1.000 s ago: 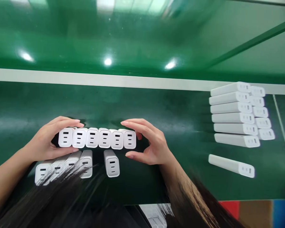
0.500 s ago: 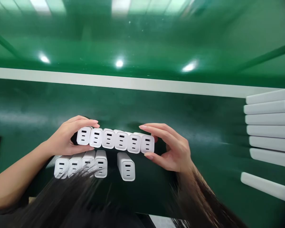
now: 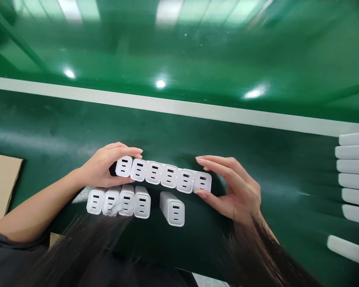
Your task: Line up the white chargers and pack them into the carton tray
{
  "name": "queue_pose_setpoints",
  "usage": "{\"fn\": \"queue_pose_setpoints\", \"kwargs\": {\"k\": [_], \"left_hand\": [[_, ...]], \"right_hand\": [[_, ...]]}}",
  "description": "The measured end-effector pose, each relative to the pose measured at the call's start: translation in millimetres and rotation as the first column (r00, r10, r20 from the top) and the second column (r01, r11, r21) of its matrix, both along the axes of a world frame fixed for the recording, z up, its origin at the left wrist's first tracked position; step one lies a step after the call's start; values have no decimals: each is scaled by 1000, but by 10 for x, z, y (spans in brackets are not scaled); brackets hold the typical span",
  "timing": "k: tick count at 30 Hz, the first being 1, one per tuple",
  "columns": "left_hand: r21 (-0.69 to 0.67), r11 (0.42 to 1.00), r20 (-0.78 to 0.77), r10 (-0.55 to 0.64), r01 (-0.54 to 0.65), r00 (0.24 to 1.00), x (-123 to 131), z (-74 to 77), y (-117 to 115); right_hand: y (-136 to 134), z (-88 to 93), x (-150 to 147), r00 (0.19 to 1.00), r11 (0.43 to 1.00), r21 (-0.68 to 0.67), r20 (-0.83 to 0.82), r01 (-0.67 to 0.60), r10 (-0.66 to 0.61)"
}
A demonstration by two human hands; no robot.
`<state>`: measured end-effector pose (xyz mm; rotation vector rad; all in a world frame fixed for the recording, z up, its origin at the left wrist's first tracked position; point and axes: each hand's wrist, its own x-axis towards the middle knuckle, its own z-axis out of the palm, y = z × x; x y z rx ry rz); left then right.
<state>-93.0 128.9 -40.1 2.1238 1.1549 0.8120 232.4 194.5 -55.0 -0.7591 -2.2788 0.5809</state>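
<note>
Between my two hands is a tight row of several white USB chargers (image 3: 169, 175), their port ends facing me. My left hand (image 3: 103, 164) grips the left end, fingers above and thumb below. At the right end, the thumb of my right hand (image 3: 237, 187) touches the lower edge of the last charger, its fingers curved over the top. Closer to me, a second row of white chargers (image 3: 142, 203) stands side by side, partly behind strands of hair. One single charger (image 3: 173, 210) lies apart to the right of that row, turned at a slant.
More white chargers (image 3: 353, 166) lie stacked side by side at the right edge, with a separate one (image 3: 348, 249) nearer to me. Brown cardboard (image 3: 2, 183) lies at the left. A pale strip (image 3: 179, 105) crosses the green table (image 3: 281, 159).
The whole view has shifted, so everything sits further right in the picture. My hands keep the same hold on the row, which looks a little straighter and tighter.
</note>
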Motion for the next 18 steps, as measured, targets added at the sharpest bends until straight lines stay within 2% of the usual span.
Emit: {"fn": "queue_pose_setpoints", "kwargs": {"k": [5, 10, 13, 15, 18], "left_hand": [[-19, 1000, 1, 9, -9, 1000, -25, -31, -20], [-15, 1000, -11, 22, -23, 1000, -36, -47, -42], [3, 999, -9, 34, -34, 999, -39, -59, -44], [2, 999, -5, 36, -36, 999, -42, -68, -43], [-1, 1000, 0, 28, -28, 1000, -47, -74, -41]], "right_hand": [[-151, 263, -174, 999, 998, 59, 45, 19, -22], [-240, 443, -596, 960, 989, 88, 267, -115, 88], [-213, 515, -789, 944, 979, 128, 312, -157, 111], [-197, 597, -762, 958, 986, 125, 279, -109, 71], [-211, 716, -397, 979, 990, 89, 159, 112, -125]]}}
